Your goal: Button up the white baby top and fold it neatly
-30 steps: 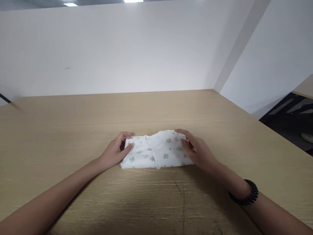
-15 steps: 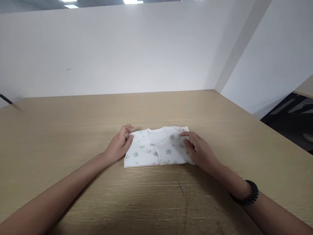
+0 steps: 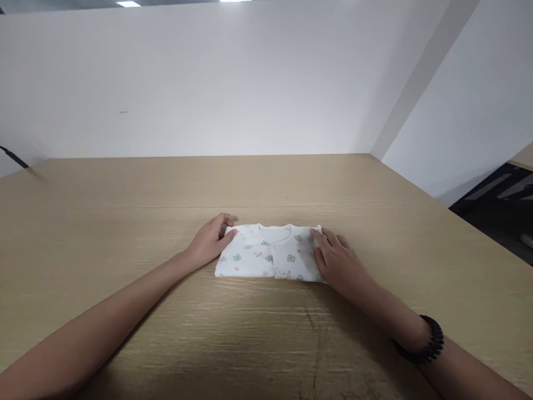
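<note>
A white baby shirt (image 3: pixel 254 258) with small green animal prints lies folded into a flat rectangle on the wooden table, its round neckline at the far edge. My left hand (image 3: pixel 211 240) is at its far left corner, thumb on top of the cloth and fingers curled round the edge. At the right edge my right hand (image 3: pixel 339 258) rests with its fingers spread, index fingertip and thumb on the fabric, the others over the side. The underside of the shirt is hidden.
The pale wooden table (image 3: pixel 166 183) runs back to a white partition (image 3: pixel 233 83), with another panel (image 3: pixel 470 122) on the right. A thin black object (image 3: pixel 14 158) juts in at the far left. A black coiled band (image 3: pixel 428 344) circles my right wrist. Dark strands (image 3: pixel 316 339) mark the near tabletop.
The shirt's right edge looks drawn in slightly and its neckline flatter. My right fingers have shifted from on top of the cloth towards its right edge. The view has tilted slightly.
</note>
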Demonstrator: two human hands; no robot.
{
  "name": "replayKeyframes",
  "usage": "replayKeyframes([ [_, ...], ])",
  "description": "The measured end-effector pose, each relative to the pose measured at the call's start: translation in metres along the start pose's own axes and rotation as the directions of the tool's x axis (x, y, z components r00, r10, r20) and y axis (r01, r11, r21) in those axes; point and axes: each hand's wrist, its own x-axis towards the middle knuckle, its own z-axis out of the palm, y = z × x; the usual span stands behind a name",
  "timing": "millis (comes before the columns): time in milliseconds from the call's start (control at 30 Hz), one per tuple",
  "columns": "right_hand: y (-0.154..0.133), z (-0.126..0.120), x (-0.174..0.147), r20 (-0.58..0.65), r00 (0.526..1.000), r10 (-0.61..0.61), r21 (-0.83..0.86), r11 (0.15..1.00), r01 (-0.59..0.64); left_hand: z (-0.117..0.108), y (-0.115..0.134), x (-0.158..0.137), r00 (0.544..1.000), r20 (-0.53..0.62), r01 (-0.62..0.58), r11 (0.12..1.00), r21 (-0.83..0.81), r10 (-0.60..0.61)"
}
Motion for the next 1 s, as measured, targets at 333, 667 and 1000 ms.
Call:
replayKeyframes([
  [333, 0.009, -0.007, 0.003, 0.27, 0.938, 0.217, -0.029, 0.976, -0.217, 0.002, 0.001, -0.002, 0.999, -0.051, -0.008, 1.0, -0.004, 0.008],
  [667, -0.036, -0.011, -0.008, 0.194, 0.965, -0.178, -0.001, 0.983, 0.181, 0.02, 0.07, -0.053, 0.851, 0.475, -0.414, 0.842, 0.345, 0.223],
  [1000, -0.036, -0.007, -0.013, 0.096, 0.992, 0.079, -0.095, 0.993, -0.07, 0.023, 0.063, -0.058, 0.945, 0.293, -0.289, 0.793, 0.537, 0.145],
])
